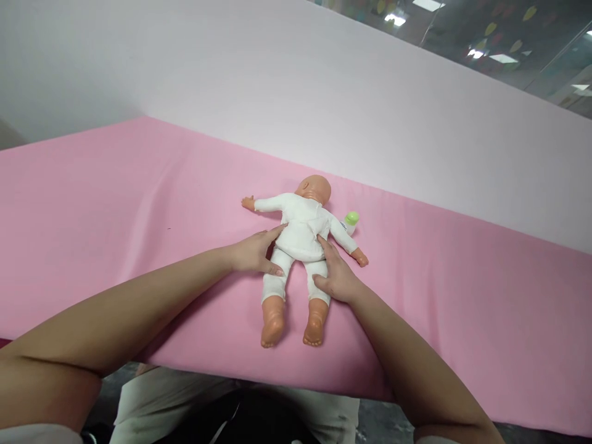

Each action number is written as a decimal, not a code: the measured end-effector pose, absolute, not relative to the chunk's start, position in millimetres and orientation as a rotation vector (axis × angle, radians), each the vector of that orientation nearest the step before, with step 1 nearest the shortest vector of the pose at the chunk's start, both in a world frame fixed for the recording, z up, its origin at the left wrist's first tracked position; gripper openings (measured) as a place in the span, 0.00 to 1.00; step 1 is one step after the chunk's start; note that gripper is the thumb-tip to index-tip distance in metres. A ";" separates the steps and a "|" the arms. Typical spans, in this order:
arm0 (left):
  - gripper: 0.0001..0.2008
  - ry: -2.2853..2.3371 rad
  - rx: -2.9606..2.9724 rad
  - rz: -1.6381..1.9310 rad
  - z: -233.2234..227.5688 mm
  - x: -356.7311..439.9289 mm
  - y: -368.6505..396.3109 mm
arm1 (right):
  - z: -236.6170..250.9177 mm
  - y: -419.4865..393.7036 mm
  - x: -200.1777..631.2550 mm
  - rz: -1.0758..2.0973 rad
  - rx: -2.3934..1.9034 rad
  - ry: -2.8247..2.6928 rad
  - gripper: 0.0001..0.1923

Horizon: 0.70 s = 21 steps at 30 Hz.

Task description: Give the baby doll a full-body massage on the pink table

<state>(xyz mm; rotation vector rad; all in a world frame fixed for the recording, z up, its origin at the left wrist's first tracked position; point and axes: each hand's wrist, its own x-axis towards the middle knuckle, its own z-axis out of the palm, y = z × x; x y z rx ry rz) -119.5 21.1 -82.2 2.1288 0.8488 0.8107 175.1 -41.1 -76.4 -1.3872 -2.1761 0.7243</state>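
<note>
A baby doll (303,228) with a soft white cloth body and hard plastic head, hands and lower legs lies face down on the pink padded surface (194,216). Its head points away from me, its arms are spread, and its feet are toward me. My left hand (259,251) holds the doll's left hip, thumb over the thigh and fingers along the waist. On the other side, my right hand (337,271) grips the right hip in the same way. Some fingertips are hidden against the cloth.
A small white bottle with a green cap (352,219) stands close by the doll's right arm. Behind the pink surface rises a white wall (259,80), with glass panels (485,43) above it at the right. The surface's front edge is near my lap.
</note>
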 end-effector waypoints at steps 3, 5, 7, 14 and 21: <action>0.58 0.887 2.200 0.709 -78.8 -123.5 23.0 | -78.9 -43.5 169.7 0.613 -1.436 -2.106 0.50; 0.57 1.049 2.254 0.735 -78.2 -123.6 21.6 | -78.7 -45.0 166.9 0.514 -1.480 -2.058 0.45; 0.54 1.186 2.309 0.818 -78.3 -121.7 17.6 | -77.9 -46.5 164.6 0.385 -1.492 -2.011 0.40; 0.28 0.843 2.701 1.120 -77.6 -106.7 -2.8 | -78.5 -51.6 154.9 0.074 -1.335 -1.993 0.14; 0.28 0.778 2.757 0.771 -67.0 -100.2 -6.4 | -68.5 -58.4 151.1 0.212 -1.305 -2.169 0.10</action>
